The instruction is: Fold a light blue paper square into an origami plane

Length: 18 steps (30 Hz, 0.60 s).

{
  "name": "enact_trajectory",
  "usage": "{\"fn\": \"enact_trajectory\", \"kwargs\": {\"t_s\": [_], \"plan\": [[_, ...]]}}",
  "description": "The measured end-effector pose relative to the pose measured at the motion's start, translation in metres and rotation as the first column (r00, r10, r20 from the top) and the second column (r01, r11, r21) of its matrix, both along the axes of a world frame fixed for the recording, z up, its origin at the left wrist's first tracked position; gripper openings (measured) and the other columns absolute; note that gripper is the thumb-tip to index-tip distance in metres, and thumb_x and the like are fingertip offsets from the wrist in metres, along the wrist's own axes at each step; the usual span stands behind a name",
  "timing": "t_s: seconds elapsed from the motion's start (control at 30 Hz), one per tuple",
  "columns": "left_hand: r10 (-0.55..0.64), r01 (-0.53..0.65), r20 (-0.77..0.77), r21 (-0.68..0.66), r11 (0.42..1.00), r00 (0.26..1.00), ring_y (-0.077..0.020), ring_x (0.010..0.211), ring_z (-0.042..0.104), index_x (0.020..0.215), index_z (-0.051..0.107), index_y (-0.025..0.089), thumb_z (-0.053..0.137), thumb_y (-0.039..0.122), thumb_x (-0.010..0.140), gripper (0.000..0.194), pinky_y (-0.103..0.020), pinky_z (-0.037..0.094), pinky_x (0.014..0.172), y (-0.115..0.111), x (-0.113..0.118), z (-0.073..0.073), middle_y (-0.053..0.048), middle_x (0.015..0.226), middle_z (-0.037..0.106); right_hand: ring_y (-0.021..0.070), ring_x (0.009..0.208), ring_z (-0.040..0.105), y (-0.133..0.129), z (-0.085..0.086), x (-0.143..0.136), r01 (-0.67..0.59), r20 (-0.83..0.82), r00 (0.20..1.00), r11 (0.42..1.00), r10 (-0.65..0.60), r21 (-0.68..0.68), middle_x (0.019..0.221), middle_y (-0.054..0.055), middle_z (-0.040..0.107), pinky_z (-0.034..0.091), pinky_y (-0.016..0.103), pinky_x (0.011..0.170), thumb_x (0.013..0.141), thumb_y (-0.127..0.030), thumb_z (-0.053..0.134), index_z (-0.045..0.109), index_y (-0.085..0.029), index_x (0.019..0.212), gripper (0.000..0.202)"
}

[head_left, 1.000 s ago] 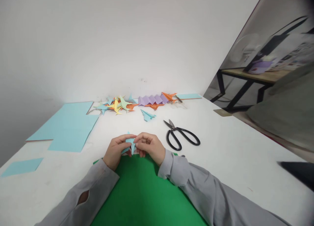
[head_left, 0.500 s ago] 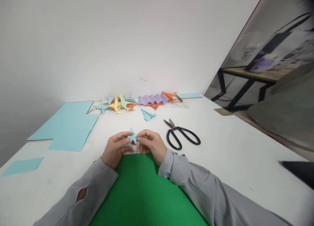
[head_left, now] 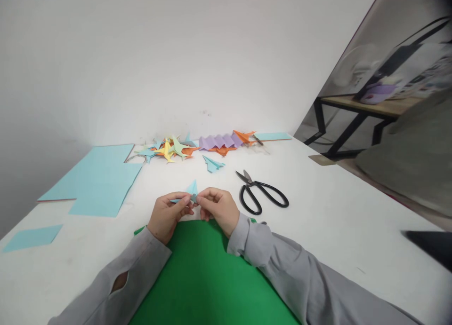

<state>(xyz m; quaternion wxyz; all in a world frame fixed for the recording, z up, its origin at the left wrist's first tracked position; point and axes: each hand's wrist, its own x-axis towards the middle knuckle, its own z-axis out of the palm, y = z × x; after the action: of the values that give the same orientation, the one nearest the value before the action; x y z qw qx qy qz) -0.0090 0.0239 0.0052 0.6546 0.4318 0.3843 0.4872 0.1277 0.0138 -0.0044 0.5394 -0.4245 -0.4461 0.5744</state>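
Folded blue paper (head_left: 192, 188): lower part hidden by left hand (head_left: 166, 216) and right hand (head_left: 219, 208), creases too small to read. Far right of grip: black object (head_left: 429, 246) cut off by frame, lettering (head_left: 418, 83) blurred.

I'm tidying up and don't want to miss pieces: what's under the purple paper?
Folded orange paper shows along the near edge of the purple paper, seemingly tucked partly beneath it. How far it reaches, and whether anything else lies there, is hidden.
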Motion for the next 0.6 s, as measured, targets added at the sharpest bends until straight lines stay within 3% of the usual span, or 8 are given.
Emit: {"fn": "enact_trajectory", "kwargs": {"t_s": [0.17,0.37,0.6], "plan": [[-0.002,0.003,0.009,-0.049,0.999,1.000,-0.0101,0.055,0.056,0.067,0.067,0.010,0.073,0.024,0.058,0.018,-0.024,0.048,0.060,0.0021,-0.0012,-0.0012,-0.002,0.055,0.061,0.0065,0.032,0.048,0.0003,-0.0012,-0.0031,0.035,-0.013,0.999,0.999,-0.034,0.018,0.049,-0.007,0.056,0.033,0.017,0.030,0.058,-0.030,0.070,0.051,-0.016,0.072,0.027],[-0.032,0.035,0.023,-0.104,0.994,0.999,-0.0087,0.054,0.056,0.064,0.067,0.009,0.074,0.023,0.057,0.017,-0.022,0.048,0.060,0.0042,-0.0022,-0.0016,-0.002,0.056,0.062,0.0065,0.031,0.048,-0.0002,-0.0046,-0.0044,0.033,0.002,0.999,0.995,-0.034,0.098,0.051,-0.010,0.054,0.033,0.017,0.029,0.062,-0.027,0.066,0.046,-0.018,0.083,0.030],[-0.081,0.082,0.015,-0.112,0.990,0.997,-0.0081,0.053,0.056,0.063,0.066,0.009,0.074,0.023,0.057,0.017,-0.021,0.048,0.059,0.0045,-0.0041,-0.0015,-0.002,0.056,0.062,0.0083,0.033,0.049,0.0008,-0.0021,-0.0023,-0.003,0.009,1.000,0.999,0.002,0.048,0.048,-0.012,0.052,0.033,0.017,0.030,0.057,-0.024,0.069,0.042,-0.019,0.086,0.040]]}}
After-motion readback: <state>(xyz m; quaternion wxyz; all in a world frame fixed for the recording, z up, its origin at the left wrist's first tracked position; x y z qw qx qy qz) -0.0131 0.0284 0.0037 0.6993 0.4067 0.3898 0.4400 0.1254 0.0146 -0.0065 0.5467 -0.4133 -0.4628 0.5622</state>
